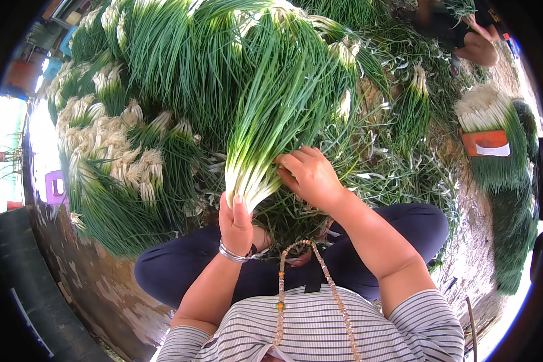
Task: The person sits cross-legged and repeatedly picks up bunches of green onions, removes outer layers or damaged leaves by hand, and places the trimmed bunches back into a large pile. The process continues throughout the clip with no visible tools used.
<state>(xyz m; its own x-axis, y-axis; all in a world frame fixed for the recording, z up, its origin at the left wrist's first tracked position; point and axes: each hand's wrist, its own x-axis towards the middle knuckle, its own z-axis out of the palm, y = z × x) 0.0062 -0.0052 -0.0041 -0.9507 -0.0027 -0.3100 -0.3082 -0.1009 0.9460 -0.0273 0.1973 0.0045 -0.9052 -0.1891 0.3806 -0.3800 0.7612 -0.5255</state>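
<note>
A bunch of green onions with white lower stems and long green leaves fans away from me at the middle of the view. My left hand, with silver bangles at the wrist, grips the bunch around its white root end, thumb on top. At the right side of the same bunch is my right hand, its fingers bent and the fingertips at the outer stalks; whether they pinch a stalk is too small to tell. The bunch's leaf tips overlap a large heap of green onions behind it.
More bunches with pale roots are piled at the left, near a purple plastic stool. Loose leaf trimmings cover the ground at the right. Beyond lies a large bundle with an orange band. Another person sits at the upper right.
</note>
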